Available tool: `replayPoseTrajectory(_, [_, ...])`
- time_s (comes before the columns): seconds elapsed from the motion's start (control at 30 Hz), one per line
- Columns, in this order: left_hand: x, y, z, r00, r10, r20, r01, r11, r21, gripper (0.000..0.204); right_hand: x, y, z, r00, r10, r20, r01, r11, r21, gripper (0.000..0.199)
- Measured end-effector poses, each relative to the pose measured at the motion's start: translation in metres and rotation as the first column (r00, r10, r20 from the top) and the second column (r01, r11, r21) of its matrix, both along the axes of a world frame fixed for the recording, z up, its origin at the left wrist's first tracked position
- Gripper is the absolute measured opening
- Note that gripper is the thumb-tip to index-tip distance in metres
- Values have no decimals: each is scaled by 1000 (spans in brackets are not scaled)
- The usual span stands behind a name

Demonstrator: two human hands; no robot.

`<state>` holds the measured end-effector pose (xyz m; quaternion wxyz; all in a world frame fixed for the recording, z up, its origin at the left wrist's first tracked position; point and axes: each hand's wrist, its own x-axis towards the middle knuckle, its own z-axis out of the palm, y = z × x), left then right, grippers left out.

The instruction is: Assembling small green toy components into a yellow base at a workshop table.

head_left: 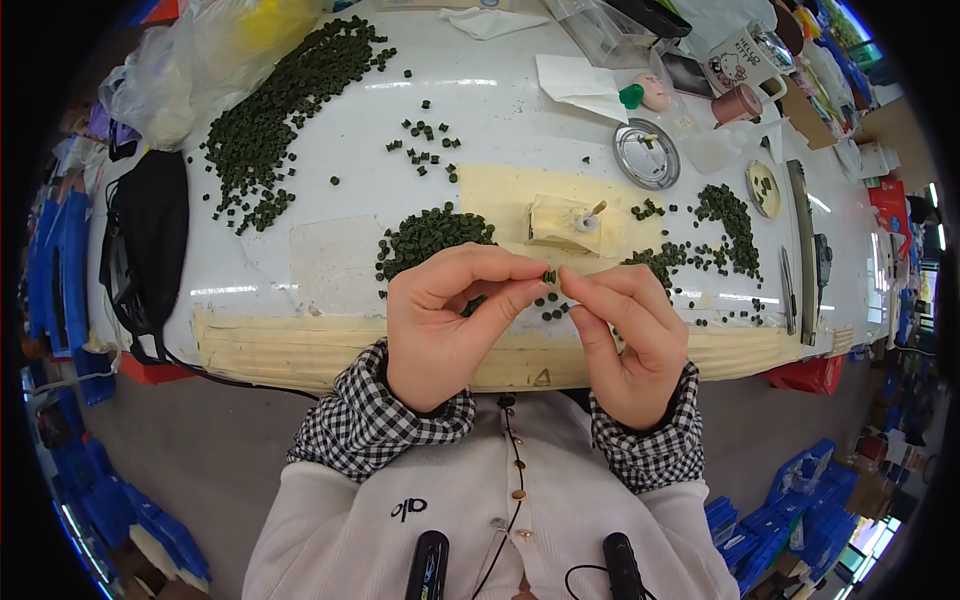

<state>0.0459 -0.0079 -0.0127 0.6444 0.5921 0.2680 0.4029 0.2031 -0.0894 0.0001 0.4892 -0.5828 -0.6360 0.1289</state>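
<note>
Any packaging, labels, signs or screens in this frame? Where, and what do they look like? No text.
Plastic bags: far left of the white table, crumpled, clear, something yellow inside.
Clear plastic packet: far edge, centre-right, flat, see-through.
Mug: far right, white with a printed cartoon picture.
Dark flat phone-like slab: beside the mug; screen state unclear.
Both hands pinch a small dark green piece.

Matt dark-green pellets on glossy white table.
</note>
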Motion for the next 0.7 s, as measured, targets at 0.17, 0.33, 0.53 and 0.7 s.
replayPoseTrajectory(0.17, [0, -1, -3, 1000, 12, 22, -13, 1000, 28, 16, -3, 0, -2, 1000, 18, -9, -18, 1000, 1, 34])
replayPoseTrajectory(0.33, [0, 1, -4, 999, 10, -49, -7, 998, 66, 15, -1, -1, -4, 999, 34, -16, -34, 999, -9, 34])
replayPoseTrajectory(0.53, [0, 0, -5, 999, -24, -32, 24, 1000, 11, 14, 0, -3, -4, 998, 52, -18, -52, 999, -6, 34])
replayPoseTrajectory(0.7, [1, -1, -2, 998, -65, -12, 65, 997, -37, 16, 2, -5, -6, 999, 50, 3, -50, 999, 11, 34])
